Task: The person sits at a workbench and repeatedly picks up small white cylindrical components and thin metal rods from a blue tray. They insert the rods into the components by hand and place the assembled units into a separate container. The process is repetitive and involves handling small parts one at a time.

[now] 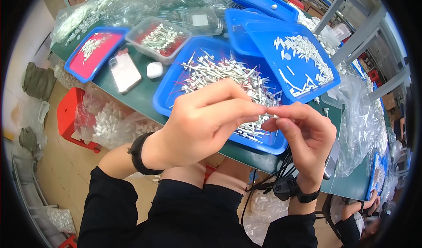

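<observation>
Over the large blue tray [160,92], my two hands meet fingertip to fingertip. My right hand [310,136] is closed, pinching a small white tube-like piece [272,115] between thumb and forefinger. My left hand [193,125] is also closed in a pinch at the near end of that piece; what lies between its fingertips is hidden. Beneath them, the tray holds a heap of thin white sticks [220,72] with red strands among them. To the right, a tilted blue tray [263,41] carries short white tubes [303,48].
Left of the large tray are a clear tub [132,36] of white sticks, a phone [125,71], a white case [154,70] and a blue-rimmed tray [70,67]. Plastic bags [358,125] lie at right. A red stool [66,116] stands at left; a co-worker's arm [351,208] shows lower right.
</observation>
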Motion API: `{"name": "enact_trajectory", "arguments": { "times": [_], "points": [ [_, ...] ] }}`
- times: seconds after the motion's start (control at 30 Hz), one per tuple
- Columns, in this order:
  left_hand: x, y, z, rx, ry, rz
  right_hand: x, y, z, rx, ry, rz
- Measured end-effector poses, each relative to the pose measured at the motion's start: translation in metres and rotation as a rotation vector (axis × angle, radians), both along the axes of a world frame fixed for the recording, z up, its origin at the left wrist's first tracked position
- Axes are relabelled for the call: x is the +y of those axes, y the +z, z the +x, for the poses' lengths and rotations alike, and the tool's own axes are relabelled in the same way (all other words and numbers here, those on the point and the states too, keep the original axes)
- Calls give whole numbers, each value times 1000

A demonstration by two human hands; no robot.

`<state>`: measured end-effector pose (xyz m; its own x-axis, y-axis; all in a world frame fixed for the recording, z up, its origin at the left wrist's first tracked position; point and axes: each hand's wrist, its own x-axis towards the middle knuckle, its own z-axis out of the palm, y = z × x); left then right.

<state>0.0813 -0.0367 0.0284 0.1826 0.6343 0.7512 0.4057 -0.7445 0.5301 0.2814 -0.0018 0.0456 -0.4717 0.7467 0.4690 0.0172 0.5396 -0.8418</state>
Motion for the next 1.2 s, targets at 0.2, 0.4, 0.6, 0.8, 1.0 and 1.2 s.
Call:
{"name": "enact_trajectory", "arguments": {
  "times": [0.2, 0.4, 0.6, 0.8, 1.0, 1.2],
  "points": [
    [1, -2, 5, 32, 118, -18, 3, -1, -7, -325, -241, 620],
    [6, -3, -13, -30, 72, -192, 3, -12, 0, -215, -388, 470],
    [3, -2, -11, -51, -4, -142, 3, -13, -11, -167, -276, 567],
    [0, -2, -11, -26, 9, -115, 0, -16, -11, -147, -244, 489],
    [3, -7, -14, 19, 94, -108, 11, -20, -15, -291, -191, 644],
    [54, -29, -78, 320, 335, -154, 67, -18, 13, -479, -523, 331]
  ]
}}
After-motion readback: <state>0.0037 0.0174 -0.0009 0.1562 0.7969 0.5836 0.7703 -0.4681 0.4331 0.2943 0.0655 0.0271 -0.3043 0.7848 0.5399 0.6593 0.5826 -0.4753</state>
